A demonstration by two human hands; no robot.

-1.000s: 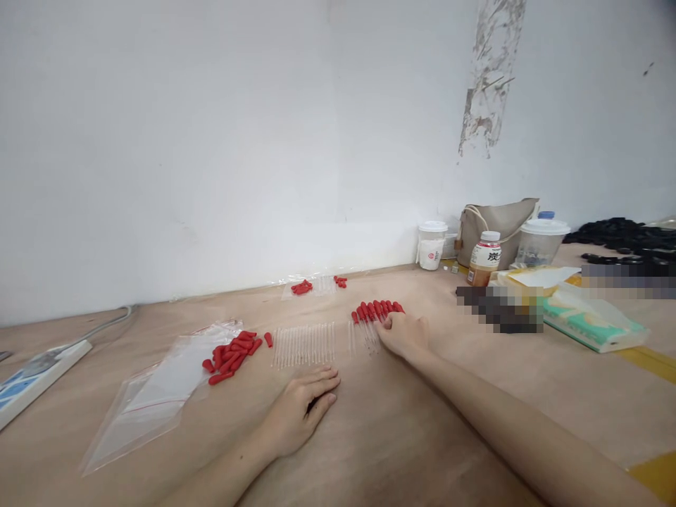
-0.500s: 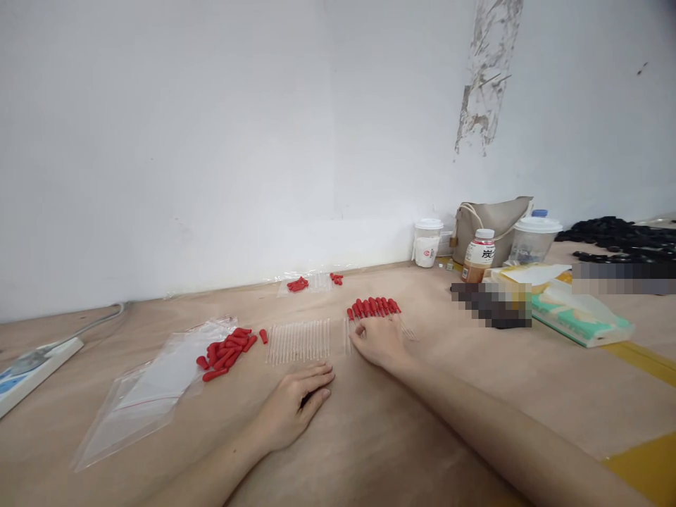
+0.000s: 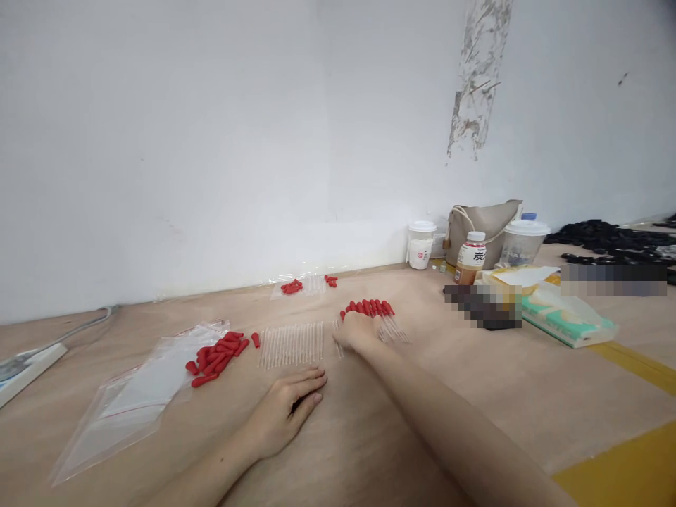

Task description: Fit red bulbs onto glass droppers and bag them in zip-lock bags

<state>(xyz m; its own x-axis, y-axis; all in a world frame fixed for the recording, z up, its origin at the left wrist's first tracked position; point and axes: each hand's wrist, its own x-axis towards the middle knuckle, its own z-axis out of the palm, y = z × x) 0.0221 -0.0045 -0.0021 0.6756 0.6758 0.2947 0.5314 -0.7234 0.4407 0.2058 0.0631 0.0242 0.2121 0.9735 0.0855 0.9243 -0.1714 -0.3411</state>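
The row of clear tubes point(image 3: 292, 345) lies side by side on the worktop point(image 3: 475, 359), ends toward the wall point(image 3: 184, 141). Just right of that row, the right hand point(image 3: 359, 331) reaches over a few bare tubes point(image 3: 336, 338) and partly covers the red-capped tubes point(image 3: 372, 308); its fingertips are hidden, so I can't tell whether its grip is closed on anything. On the near side of the row, the left hand point(image 3: 282, 412) rests palm down with nothing in its grip, thumb a little apart from the fingers. Just left of the row sits a single red bulb point(image 3: 255, 340), then a red heap point(image 3: 222, 355) by some clear bags point(image 3: 142, 387). Beyond the row lies a small clear packet point(image 3: 314, 284); far to its right stand a lidded cup point(image 3: 421, 246) and a bottle point(image 3: 470, 260).
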